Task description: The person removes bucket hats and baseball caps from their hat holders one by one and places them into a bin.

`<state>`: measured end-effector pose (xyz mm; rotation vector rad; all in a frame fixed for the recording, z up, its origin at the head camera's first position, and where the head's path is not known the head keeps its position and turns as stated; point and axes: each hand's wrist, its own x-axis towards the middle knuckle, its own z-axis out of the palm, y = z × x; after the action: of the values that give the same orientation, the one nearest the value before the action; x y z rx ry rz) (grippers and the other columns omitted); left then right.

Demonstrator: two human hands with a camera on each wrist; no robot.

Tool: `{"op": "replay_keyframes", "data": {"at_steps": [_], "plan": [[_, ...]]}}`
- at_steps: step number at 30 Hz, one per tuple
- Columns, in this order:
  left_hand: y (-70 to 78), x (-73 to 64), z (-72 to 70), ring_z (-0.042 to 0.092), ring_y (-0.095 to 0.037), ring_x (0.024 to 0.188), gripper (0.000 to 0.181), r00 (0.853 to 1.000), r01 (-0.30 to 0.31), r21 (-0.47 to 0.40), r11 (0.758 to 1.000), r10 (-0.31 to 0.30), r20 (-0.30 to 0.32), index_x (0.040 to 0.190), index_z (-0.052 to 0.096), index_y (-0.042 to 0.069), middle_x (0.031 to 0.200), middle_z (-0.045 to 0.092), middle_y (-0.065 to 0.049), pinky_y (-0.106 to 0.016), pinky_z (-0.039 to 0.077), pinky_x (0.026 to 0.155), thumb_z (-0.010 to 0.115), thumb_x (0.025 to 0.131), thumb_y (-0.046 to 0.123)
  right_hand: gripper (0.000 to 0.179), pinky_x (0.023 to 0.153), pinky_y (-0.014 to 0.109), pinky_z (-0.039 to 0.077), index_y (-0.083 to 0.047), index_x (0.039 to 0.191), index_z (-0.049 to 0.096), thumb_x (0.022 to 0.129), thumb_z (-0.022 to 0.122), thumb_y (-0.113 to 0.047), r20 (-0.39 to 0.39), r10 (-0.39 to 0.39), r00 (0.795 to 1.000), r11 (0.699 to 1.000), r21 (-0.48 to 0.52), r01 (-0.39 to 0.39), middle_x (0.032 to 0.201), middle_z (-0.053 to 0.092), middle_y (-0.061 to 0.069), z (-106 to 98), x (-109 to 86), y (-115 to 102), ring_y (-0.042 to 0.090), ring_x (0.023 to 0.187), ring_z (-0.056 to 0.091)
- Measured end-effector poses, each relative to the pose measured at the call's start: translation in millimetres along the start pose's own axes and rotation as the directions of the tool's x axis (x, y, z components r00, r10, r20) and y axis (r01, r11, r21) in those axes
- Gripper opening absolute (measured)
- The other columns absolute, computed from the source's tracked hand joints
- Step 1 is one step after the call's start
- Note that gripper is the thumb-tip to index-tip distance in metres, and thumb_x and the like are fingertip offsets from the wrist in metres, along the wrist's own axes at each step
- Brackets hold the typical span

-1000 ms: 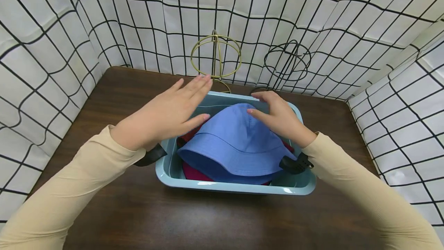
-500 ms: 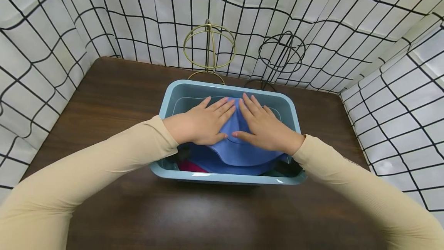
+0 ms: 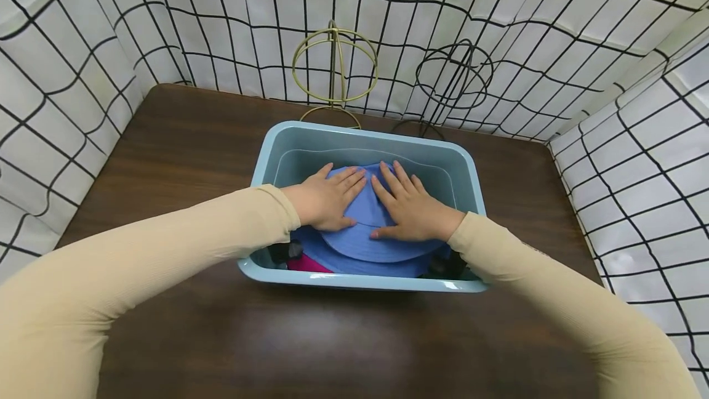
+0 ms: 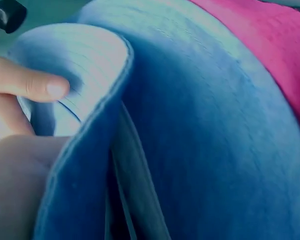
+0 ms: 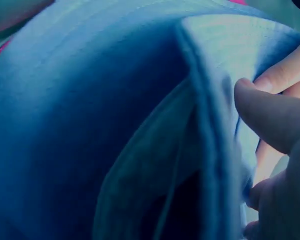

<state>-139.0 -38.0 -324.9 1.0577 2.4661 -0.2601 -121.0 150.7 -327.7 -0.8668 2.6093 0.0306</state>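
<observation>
A blue bucket hat (image 3: 360,251) lies inside a light blue plastic basin (image 3: 365,285), its crown pressed down and its brim bent. My left hand (image 3: 327,202) rests flat on the hat's left side, fingers straight and pointing inward. On the other side of the crown, my right hand (image 3: 412,208) presses with its fingers spread. Both thumbs lie toward the brim. Under the hat, a strip of magenta cloth (image 3: 307,265) shows at the front left. From the left wrist view, the folded brim (image 4: 90,135) stands up before the hand, with pink cloth (image 4: 270,40) beyond.
Behind the basin stand a gold wire stand (image 3: 335,69) and a black wire stand (image 3: 454,76). White-backed black grid panels (image 3: 249,29) enclose the back and sides of the dark wooden table (image 3: 332,343). The basin's walls rise around both hands.
Both hands have come down from above the basin onto the hat and pushed it lower. The hat's crown has flattened, and more of the basin's back wall shows.
</observation>
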Motion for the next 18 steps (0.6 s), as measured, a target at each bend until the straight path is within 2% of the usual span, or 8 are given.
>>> {"op": "replay_keyframes", "data": {"at_steps": [4, 9, 18], "plan": [[-4.1, 11.4, 7.8, -0.001, -0.024, 0.144, 0.081, 0.999, -0.002, -0.008, 1.000, 0.002, 0.040, 0.151, 0.007, 0.004, 0.158, 0.002, -0.010, -0.052, 0.004, 0.113, 0.039, 0.096, 0.054, 0.098, 0.111, 0.058, 0.006, -0.002, 0.150, 0.006, 0.086, 0.057, -0.056, 0.072, -0.020, 0.997, 1.000, -0.011, 0.021, 0.155, -0.009, 0.021, 2, 3.4, 3, 0.039, 0.140, -0.016], [-9.6, 28.9, 21.8, -0.003, -0.022, 0.144, 0.082, 0.994, 0.006, 0.002, 1.000, -0.006, 0.107, 0.152, 0.004, 0.008, 0.158, -0.001, -0.006, -0.052, 0.001, 0.113, 0.035, 0.094, 0.058, 0.098, 0.112, 0.056, 0.004, -0.007, 0.151, 0.003, 0.086, 0.052, -0.061, 0.170, 0.008, 0.985, 0.999, -0.047, 0.000, 0.156, -0.010, 0.018, 9, 14.6, 2, 0.038, 0.140, -0.016], [-10.8, 58.0, 34.5, 0.002, -0.023, 0.144, 0.083, 0.979, 0.047, -0.005, 0.999, -0.045, 0.198, 0.151, 0.009, 0.007, 0.158, 0.004, -0.007, -0.054, 0.004, 0.112, 0.039, 0.093, 0.058, 0.103, 0.112, 0.054, 0.002, -0.014, 0.151, -0.007, 0.083, 0.046, -0.070, 0.341, 0.088, 0.936, 0.996, -0.045, -0.077, 0.156, -0.015, 0.014, 20, 37.3, 4, 0.037, 0.140, -0.017]]}}
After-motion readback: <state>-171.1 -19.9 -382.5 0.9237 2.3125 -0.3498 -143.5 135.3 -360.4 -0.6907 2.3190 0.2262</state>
